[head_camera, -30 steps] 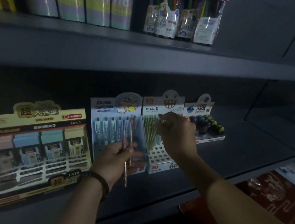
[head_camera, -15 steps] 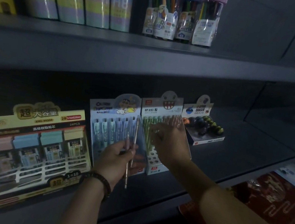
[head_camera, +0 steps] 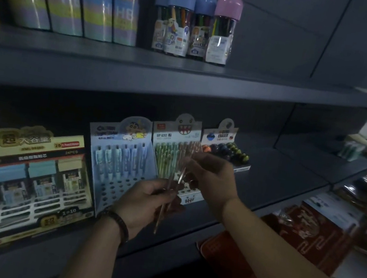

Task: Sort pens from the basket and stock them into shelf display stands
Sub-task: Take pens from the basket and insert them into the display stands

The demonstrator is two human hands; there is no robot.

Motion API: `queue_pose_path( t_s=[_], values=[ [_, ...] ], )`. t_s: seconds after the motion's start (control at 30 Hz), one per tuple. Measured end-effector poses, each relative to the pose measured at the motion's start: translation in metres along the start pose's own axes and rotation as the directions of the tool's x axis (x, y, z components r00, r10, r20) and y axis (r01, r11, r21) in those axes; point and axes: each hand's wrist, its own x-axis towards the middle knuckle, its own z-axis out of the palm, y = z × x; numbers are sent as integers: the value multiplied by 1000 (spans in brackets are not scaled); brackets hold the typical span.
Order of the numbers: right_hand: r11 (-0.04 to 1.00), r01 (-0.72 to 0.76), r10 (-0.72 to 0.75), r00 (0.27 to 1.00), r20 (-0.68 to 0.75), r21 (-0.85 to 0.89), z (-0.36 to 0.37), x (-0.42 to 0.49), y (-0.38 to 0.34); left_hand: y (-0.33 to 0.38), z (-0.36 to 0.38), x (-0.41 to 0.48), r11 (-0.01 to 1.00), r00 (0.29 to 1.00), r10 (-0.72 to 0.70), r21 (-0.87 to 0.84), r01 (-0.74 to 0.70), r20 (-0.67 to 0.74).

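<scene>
Your left hand grips a few thin pens before the lower shelf, while your right hand pinches one pen in front of the green-pen display stand. A blue-pen stand sits just left of it, an eraser box right, a lead-refill box toward the shelf's left edge.

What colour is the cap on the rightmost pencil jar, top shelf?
Pink, on the rightmost jar; the other three caps are blue. Head view.

Four display stands, four capped tubes, two hands.
</scene>
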Motion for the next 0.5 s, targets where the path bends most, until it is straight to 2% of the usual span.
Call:
queue_pose_path(
  t_s=[0.13,0.2,0.3,0.4,0.5],
  values=[
    [993,81,-80,997,10,-87,-19,-3,-2,-4,11,1,1000,1000,2,17,-2,-1],
    [974,145,-144,989,16,-177,-28,-3,0,-5,14,2,997,1000,-6,80,7,-11],
    [930,207,-232,971,-49,-305,-33,0,2,-5,14,7,992,1000,-8,129,12,-30],
    [835,273,-375,918,-132,-478,-35,12,3,-8,10,13,985,994,-8,170,27,-109],
    [752,270,-436,888,-146,-601,-32,31,8,-9,5,19,970,985,11,242,32,-172]
  ],
)
